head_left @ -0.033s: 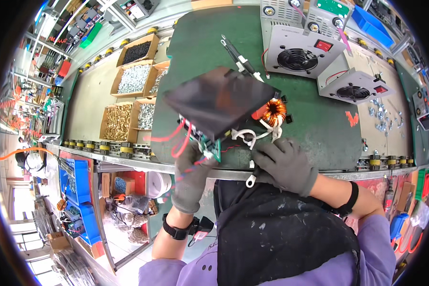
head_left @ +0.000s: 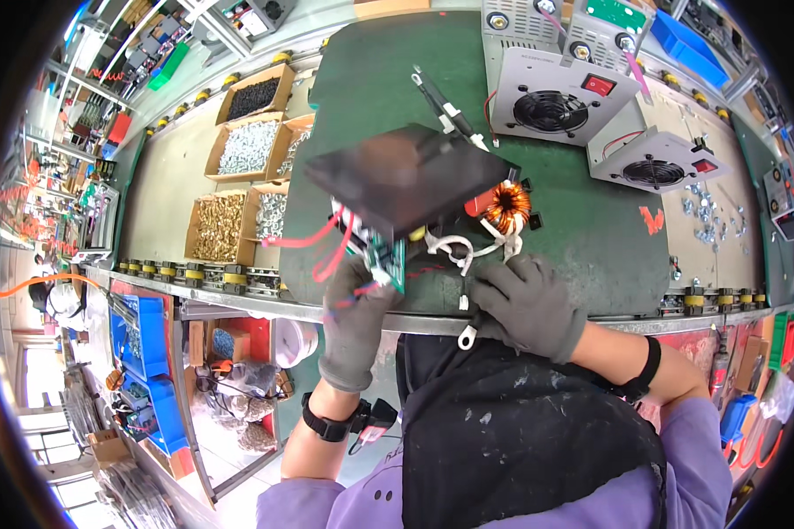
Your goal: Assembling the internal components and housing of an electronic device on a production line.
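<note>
A dark flat-topped module with a copper coil sat tilted on the green mat. The gloved left hand gripped its green board edge; the gloved right hand pinched white wires beside it. Beyond the module stood two grey fan units; to its left, five cardboard boxes of hardware.

Bright, even workshop light under a strong fisheye bend

Light falls from above and casts only soft, short shadows on the green mat beyond the gloved fingers. The dark plate just above the fingertips shows a dull sheen with no hard glare. Detail is sharp around the fingers, while far to their left the window area blows out pale. Straight edges such as the roller rail curve toward the rim, where a black border closes the view and detail smears.
</note>
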A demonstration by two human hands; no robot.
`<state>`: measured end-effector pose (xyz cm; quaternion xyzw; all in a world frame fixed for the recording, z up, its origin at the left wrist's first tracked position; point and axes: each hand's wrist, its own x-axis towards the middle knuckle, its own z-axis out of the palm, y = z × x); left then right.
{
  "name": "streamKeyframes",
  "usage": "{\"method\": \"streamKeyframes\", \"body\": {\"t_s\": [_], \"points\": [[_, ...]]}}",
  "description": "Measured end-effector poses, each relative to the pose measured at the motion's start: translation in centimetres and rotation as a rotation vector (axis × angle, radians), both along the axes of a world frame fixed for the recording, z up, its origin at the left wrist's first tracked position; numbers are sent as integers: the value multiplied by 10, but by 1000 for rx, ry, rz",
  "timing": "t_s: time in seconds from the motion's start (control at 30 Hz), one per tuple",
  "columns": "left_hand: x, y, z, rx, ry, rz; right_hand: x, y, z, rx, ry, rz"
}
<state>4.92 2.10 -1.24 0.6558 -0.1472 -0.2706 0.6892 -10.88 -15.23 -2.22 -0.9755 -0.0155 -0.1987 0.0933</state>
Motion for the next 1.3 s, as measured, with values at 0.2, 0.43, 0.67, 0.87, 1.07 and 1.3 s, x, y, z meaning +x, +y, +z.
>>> {"method": "streamKeyframes", "body": {"t_s": [0.2, 0.43, 0.67, 0.87, 1.07, 1.3], "points": [[75, -26, -6, 524, -908, -64, 0, -10, -4, 114, -132, 47], [161, -91, 8, 186, -126, 58, -14, 3, 13, 1883, -191, 44], [139, -66, 2, 30, 48, -16, -24, -6, 64, 230, 173, -221], [111, -67, 7, 8, 129, -11, -13, 3, 60, -19, 605, -263], [135, -100, 3, -139, 69, -168, 22, -24, 30, 1150, 592, 228], [142, -148, 2, -8, 5, -331, 40, -10, -1, 861, -25, 148]]}}
